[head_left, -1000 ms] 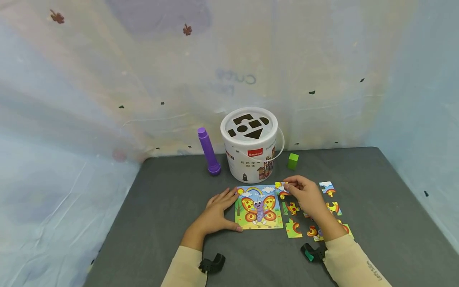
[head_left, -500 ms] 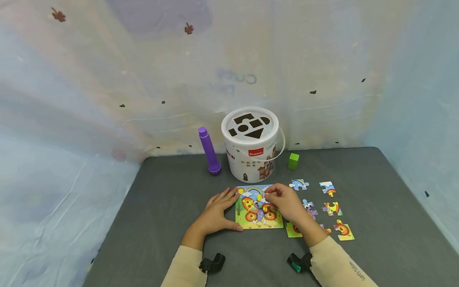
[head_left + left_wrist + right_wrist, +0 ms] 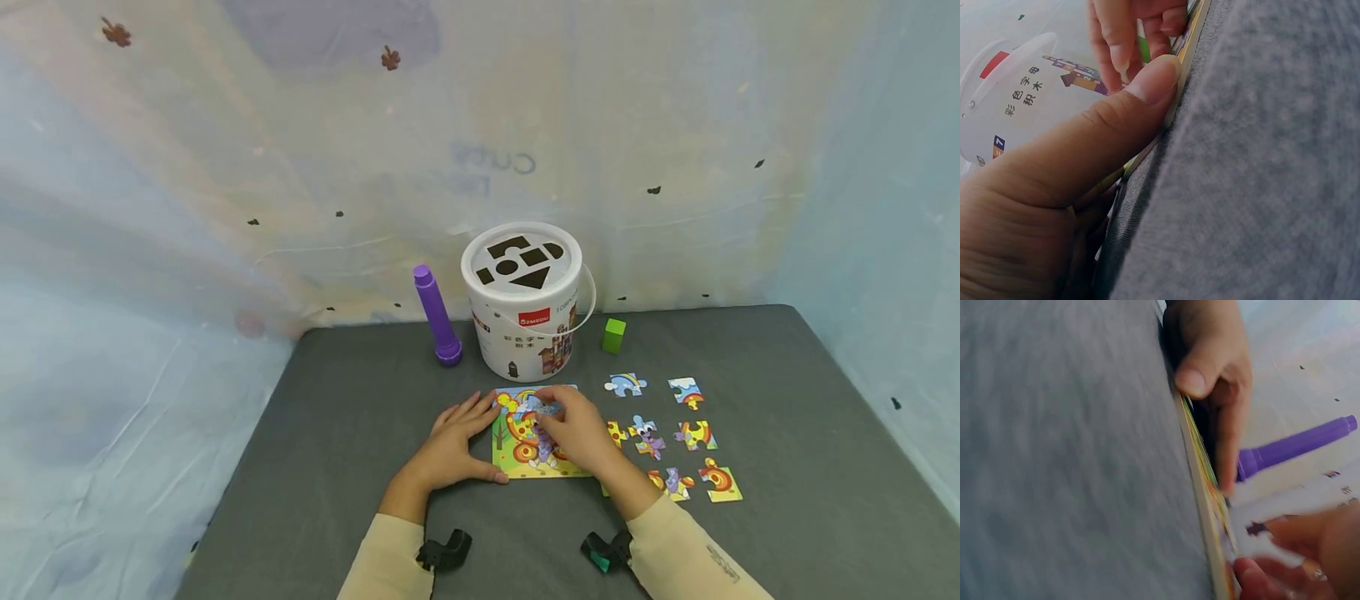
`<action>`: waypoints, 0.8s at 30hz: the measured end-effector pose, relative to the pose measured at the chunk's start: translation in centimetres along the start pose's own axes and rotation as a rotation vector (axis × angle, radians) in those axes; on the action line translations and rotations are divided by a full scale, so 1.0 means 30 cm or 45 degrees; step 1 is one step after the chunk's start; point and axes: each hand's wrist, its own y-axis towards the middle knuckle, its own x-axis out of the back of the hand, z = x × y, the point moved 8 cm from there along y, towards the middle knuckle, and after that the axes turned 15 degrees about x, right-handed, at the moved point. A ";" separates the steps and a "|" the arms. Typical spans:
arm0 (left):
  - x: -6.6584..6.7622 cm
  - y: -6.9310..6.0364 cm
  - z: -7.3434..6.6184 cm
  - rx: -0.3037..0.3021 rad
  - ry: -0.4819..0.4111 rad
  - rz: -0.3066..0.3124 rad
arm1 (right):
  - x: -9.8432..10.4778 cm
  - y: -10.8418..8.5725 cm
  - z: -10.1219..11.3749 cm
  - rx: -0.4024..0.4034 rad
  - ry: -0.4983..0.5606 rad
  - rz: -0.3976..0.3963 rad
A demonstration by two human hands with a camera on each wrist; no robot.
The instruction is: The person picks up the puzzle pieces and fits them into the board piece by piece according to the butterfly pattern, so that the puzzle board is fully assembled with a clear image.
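A square puzzle board point(image 3: 506, 461) with a butterfly picture lies on the grey table. My left hand point(image 3: 446, 446) rests along the board's left side, fingers straight, the thumb at the near corner. Over the upper part of the board, my right hand point(image 3: 581, 433) pinches a small puzzle piece point(image 3: 1257, 529); its fingers cover part of the picture. In the right wrist view that piece is tilted above the board and shows dark. To the right lie several loose pieces, among them a rainbow piece point(image 3: 626, 384), a butterfly-face piece point(image 3: 647, 437) and a corner piece point(image 3: 721, 482).
Behind the board stands a white lidded bucket point(image 3: 521, 342) with shaped holes in its lid and a wire-thin handle. A purple tube point(image 3: 437, 317) stands to its left, a green block point(image 3: 613, 336) to its right. A pale curtain point(image 3: 360, 167) hangs behind the table point(image 3: 345, 467).
My right hand has carried the sun-coloured puzzle piece left from the loose pieces to over the board's upper part. The left hand has stayed in place.
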 end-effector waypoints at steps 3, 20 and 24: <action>0.002 0.000 0.005 0.005 0.007 -0.002 | -0.023 -0.007 0.056 0.209 -0.333 0.240; 0.000 0.002 -0.009 -0.048 0.008 -0.011 | -0.156 -0.079 0.120 0.284 -0.674 0.440; -0.001 0.003 -0.009 -0.053 0.009 -0.017 | -0.146 -0.073 0.117 0.289 -0.657 0.455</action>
